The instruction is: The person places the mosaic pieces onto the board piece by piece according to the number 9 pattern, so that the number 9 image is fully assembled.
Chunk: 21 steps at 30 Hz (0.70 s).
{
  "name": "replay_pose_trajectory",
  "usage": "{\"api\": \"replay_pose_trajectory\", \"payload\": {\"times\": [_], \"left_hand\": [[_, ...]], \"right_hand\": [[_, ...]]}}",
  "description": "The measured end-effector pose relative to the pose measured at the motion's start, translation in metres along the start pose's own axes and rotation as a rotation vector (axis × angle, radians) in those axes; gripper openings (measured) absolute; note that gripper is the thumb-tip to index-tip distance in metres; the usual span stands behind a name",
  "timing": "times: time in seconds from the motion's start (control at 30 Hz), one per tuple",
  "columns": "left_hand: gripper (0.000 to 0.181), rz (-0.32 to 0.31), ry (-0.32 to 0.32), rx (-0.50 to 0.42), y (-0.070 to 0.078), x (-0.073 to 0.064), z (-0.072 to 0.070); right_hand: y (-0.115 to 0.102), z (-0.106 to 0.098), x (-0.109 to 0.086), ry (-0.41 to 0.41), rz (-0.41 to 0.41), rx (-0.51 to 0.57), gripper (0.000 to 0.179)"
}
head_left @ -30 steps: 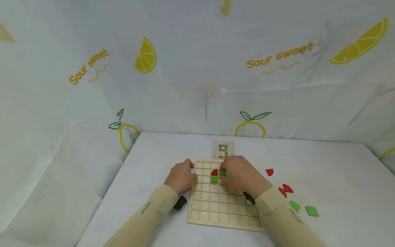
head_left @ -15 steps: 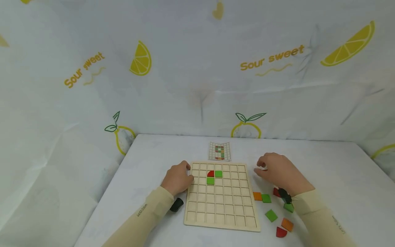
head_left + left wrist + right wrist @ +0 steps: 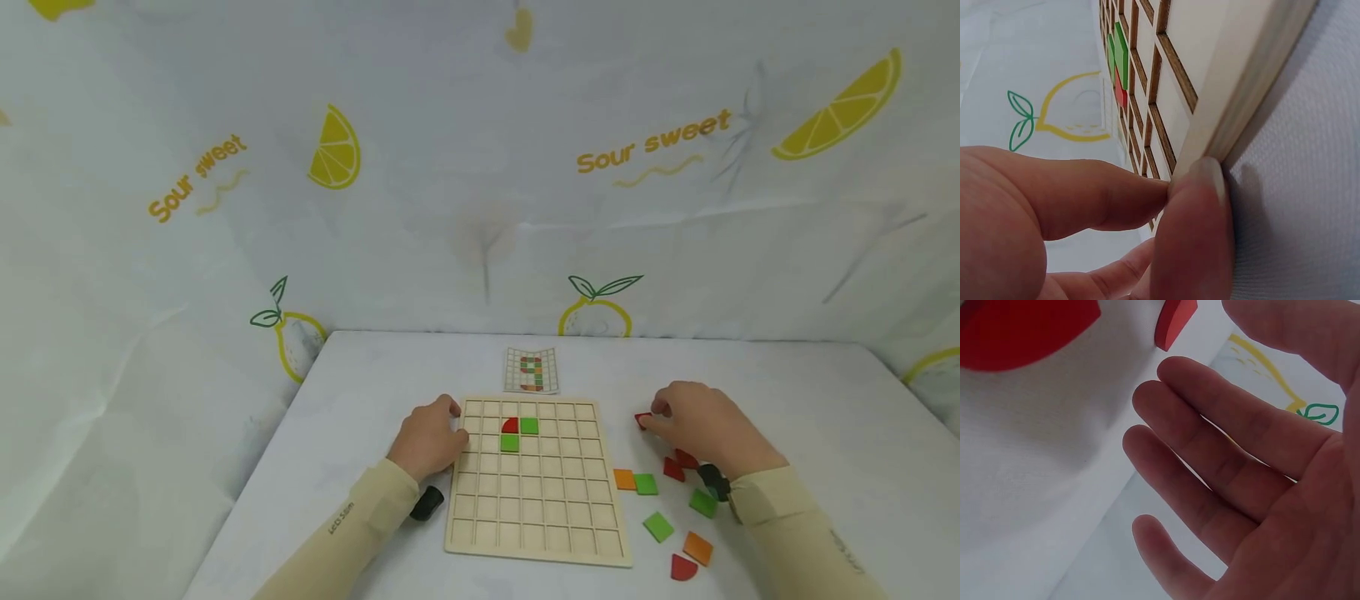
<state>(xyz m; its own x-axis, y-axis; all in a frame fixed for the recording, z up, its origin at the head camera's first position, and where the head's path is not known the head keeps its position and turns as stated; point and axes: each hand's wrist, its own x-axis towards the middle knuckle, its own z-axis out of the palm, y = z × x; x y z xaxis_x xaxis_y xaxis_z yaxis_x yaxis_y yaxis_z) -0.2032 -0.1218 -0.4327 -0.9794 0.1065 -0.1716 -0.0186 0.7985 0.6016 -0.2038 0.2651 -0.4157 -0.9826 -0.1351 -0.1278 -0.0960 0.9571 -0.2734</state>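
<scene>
A pale wooden grid board point(image 3: 536, 500) lies on the table, with one red quarter-round tile point(image 3: 510, 426) and two green square tiles point(image 3: 528, 426) in its upper cells. At the board's left edge, my left hand point(image 3: 427, 438) pinches the rim between thumb and finger, as the left wrist view shows with the board edge point(image 3: 1235, 106) at the fingertips. Right of the board, my right hand point(image 3: 701, 425) hovers with its fingertips at a red tile point(image 3: 642, 420). In the right wrist view its fingers point(image 3: 1229, 456) are spread and extended, apart from that red tile point(image 3: 1174, 325).
A small pattern card point(image 3: 531, 370) lies behind the board. Loose tiles are scattered to the right: red, green point(image 3: 658, 527) and orange point(image 3: 698, 548). Each wrist wears a black device point(image 3: 427, 503). A white lemon-printed cloth point(image 3: 420, 250) hangs behind the table.
My right hand has left the green tile on the board and moved right to a loose red tile. My left hand stays on the board's edge. The head view has shifted slightly.
</scene>
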Motion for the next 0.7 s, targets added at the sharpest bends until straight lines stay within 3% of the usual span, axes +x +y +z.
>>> {"api": "replay_pose_trajectory", "payload": {"times": [0.2,0.7], "left_hand": [[0.038,0.006,0.001,-0.010,0.000,-0.001,0.000],[0.038,0.031,0.008,-0.003,-0.003,0.002,0.002]], "right_hand": [[0.001,0.003,0.003,-0.009,-0.002,-0.009,0.032],[-0.013,0.012,0.010,0.056,-0.039,-0.074,0.022]]}}
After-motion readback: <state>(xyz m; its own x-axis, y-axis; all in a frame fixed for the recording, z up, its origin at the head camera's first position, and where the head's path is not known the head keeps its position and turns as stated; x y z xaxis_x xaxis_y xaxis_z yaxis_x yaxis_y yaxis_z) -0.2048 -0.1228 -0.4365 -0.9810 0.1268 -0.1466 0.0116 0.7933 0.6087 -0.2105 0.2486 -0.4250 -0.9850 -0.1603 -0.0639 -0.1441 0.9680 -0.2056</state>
